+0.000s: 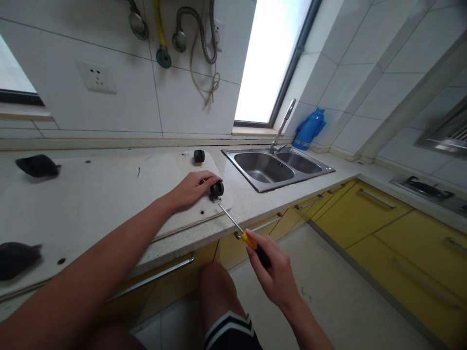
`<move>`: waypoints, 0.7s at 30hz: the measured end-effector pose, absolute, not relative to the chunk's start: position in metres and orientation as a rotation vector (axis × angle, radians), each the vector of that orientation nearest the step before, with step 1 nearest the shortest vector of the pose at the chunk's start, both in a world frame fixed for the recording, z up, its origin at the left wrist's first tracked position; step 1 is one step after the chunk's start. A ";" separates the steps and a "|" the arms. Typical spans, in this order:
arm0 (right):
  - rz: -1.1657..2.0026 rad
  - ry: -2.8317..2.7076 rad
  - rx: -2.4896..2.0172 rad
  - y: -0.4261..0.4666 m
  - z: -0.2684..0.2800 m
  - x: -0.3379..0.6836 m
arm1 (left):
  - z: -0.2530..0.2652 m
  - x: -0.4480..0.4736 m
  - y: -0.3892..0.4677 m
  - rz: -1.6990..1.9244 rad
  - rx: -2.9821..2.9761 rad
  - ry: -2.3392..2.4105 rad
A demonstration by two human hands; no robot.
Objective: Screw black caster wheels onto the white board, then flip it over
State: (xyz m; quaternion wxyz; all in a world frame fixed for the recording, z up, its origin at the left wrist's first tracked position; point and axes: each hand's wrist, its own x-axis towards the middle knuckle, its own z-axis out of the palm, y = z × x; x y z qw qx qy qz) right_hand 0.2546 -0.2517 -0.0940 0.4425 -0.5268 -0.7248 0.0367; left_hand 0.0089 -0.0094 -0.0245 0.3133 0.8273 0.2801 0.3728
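A white board (109, 194) lies flat on the counter. Near its right end, a black caster wheel (216, 188) stands on a small metal plate, with my left hand (193, 190) closed around its near side. My right hand (272, 272) grips a screwdriver (250, 239) by its yellow and black handle, out past the counter's front edge. The shank slants up and left, its tip beside the caster's plate; whether it sits in a screw I cannot tell. Another black caster (199, 156) stands at the board's far right corner.
Two dark bag-like shapes (38, 166) lie on the board's left end. A double steel sink (264, 167) with a tap (282, 127) is set in the counter, and a blue thermos (309, 129) stands behind it. Yellow cabinets with bar handles (156, 276) run below the counter.
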 end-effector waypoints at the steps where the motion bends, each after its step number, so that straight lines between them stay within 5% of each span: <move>1: 0.103 -1.831 -1.350 -0.252 -0.090 0.253 | -0.025 0.009 -0.009 0.983 2.177 0.737; 21: -0.115 -1.831 -1.518 -0.218 -0.098 0.200 | -0.028 0.009 -0.010 0.995 2.130 0.721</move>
